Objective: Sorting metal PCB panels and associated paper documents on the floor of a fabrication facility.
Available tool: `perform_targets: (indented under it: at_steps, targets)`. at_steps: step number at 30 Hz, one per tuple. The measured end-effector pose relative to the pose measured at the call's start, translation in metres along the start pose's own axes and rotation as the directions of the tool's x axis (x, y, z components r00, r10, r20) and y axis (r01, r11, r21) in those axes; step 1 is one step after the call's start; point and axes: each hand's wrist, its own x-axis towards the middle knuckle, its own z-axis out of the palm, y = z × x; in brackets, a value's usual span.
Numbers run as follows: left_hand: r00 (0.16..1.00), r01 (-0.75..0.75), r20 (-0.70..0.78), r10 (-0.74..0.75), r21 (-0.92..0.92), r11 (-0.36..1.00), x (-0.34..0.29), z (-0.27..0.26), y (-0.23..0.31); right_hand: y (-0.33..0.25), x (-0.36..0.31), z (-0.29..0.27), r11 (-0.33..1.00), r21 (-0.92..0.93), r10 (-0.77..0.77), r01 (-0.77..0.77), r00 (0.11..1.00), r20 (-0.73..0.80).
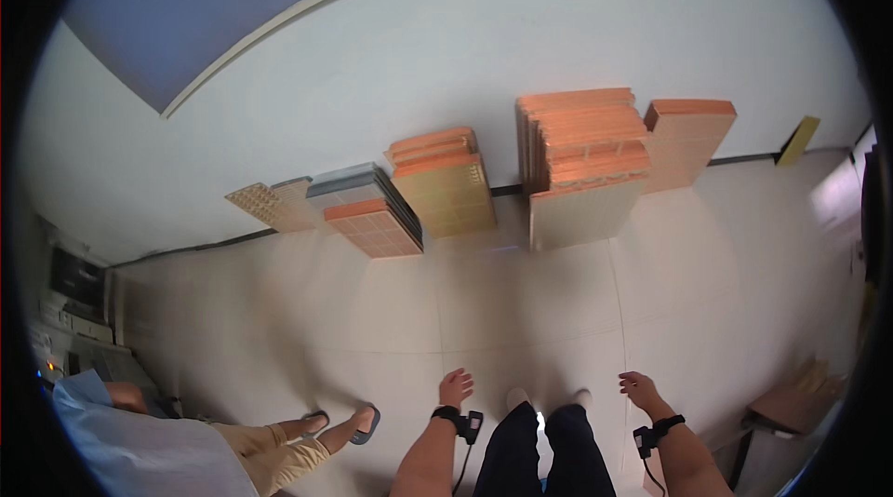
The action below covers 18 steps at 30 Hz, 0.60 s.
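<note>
Currently the left hand (455,387) and right hand (640,389) hang empty, fingers loosely spread, above the floor (521,311). Beyond the floor's near tiles, stacked tiles (581,162) lean against the wall (446,60). Risk, as judged: a nudged leaning stack could slide and topple, cracking tiles.

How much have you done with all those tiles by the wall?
Looks done: several stacks of tiles lean against the wall, sorted into groups. In hand: nothing. The left hand and right hand hang open and empty above the floor, well short of the stacks. Left: I can't tell; a few more tiles lie at the right edge.
</note>
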Motion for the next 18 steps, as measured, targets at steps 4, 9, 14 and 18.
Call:
perform_targets:
  at_steps: [4,9,14,18]
  targets:
    - [0.983,0.032,-0.179,-0.043,-0.068,0.997,0.007,-0.053,0.022,-0.056,0.034,0.03,0.972,-0.232,0.025,0.041,0.962,0.271]
    - [0.94,0.132,-0.293,-0.176,-0.164,0.978,0.009,-0.053,0.024,-0.077,0.098,0.031,0.858,-0.469,0.037,0.209,0.885,0.463]
    - [0.956,0.142,-0.212,-0.203,-0.273,0.951,0.038,-0.007,0.059,-0.147,0.187,0.03,0.848,-0.441,-0.089,0.295,0.898,0.43]
    - [0.989,0.075,-0.099,-0.114,-0.333,0.94,0.085,0.009,0.128,-0.24,0.271,0.05,0.985,-0.131,-0.049,0.117,0.9,0.433]
